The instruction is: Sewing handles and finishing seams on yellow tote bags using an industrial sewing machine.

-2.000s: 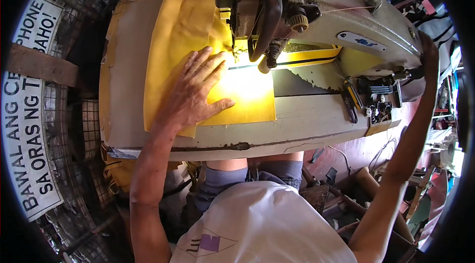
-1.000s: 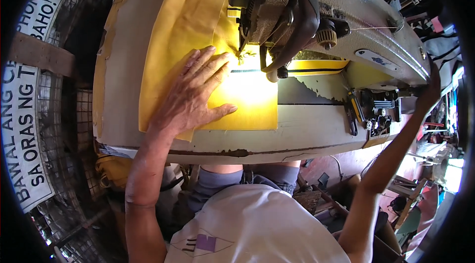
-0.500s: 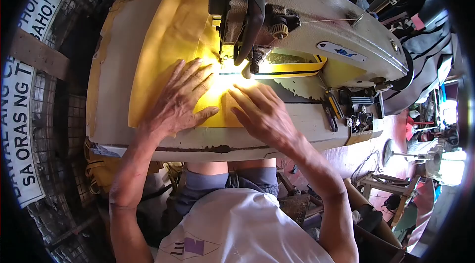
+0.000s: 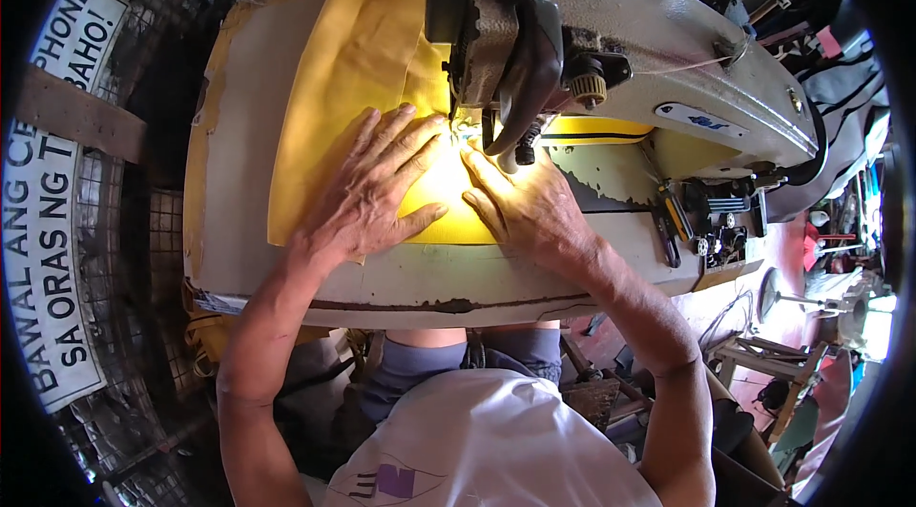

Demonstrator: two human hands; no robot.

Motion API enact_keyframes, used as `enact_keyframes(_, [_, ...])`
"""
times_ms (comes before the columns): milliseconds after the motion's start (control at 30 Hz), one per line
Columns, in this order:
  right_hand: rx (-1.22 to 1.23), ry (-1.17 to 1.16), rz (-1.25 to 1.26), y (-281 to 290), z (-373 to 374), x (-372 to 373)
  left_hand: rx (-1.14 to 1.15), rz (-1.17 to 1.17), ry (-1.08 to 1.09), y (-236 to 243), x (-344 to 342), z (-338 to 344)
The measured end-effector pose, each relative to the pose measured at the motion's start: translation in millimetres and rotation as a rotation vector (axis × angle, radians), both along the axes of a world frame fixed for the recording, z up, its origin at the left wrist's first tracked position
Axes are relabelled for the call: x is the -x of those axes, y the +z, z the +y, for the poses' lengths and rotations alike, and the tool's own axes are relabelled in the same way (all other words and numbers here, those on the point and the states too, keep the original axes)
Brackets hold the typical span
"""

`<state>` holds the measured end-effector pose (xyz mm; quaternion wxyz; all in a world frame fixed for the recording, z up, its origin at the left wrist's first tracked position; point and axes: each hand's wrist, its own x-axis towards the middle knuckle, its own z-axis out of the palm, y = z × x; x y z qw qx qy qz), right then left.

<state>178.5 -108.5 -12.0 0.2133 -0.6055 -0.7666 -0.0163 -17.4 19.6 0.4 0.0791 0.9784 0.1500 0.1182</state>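
A yellow sheet of fabric or vinyl [image 4: 334, 97] lies on the bed of a sewing machine [image 4: 611, 20], its right part running under the machine's head. My left hand [image 4: 377, 185] rests flat on the sheet, fingers spread and pointing toward the needle area. Right of the needle, my right hand [image 4: 536, 206] presses down with fingers stretched, its fingertips close to the presser foot. A yellow strip with a dark stripe [image 4: 601, 132] runs rightward beneath the machine arm, partly covered by my right hand. Bright lamp glare washes out the stitching spot.
Screwdriver-like tools [image 4: 675, 221] and a bobbin winder [image 4: 723, 245] sit at the right of the worn table [image 4: 439, 289]. Wire mesh with white signs [image 4: 57, 259] stands at the left. A fan [image 4: 771, 295] and a wooden stool [image 4: 763, 359] are on the right.
The whole view has shifted, so the scene sits farther right. My right hand has moved forward, closer to the presser foot, and covers more of the strip. My left hand stays on the sheet.
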Motion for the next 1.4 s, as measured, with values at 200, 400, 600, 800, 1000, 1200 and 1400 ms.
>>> enact_keyframes(200, [-0.069, -0.172, 0.031, 16.7, -54.4, -20.1, 0.029, 0.008, 0.005, 1.4, 0.0, 3.4])
enact_keyframes(400, [-0.435, -0.86, -0.095, 23.0, -137.6, -85.6, 0.035, -0.036, -0.001, 1.7, 0.6, 7.6])
enact_keyframes(600, [-0.386, -0.942, -0.055, -14.0, -156.3, -98.9, 0.029, -0.043, -0.022, -0.8, 1.1, 11.0])
enact_keyframes(800, [-0.429, -0.913, -0.044, -18.8, -162.5, -98.6, 0.008, -0.04, -0.01, -0.8, 1.0, 9.9])
enact_keyframes(1000, [-0.426, -0.844, -0.031, -17.4, -161.4, -98.4, -0.006, -0.03, 0.017, -0.4, -1.9, 7.1])
enact_keyframes(1200, [-0.449, -0.872, -0.04, -19.1, -160.7, -98.9, 0.015, -0.049, 0.037, -3.1, -2.0, 5.7])
enact_keyframes(1400, [-0.393, -0.928, -0.113, -18.8, -164.1, -100.7, 0.03, -0.051, 0.024, -1.0, -0.6, 6.4])
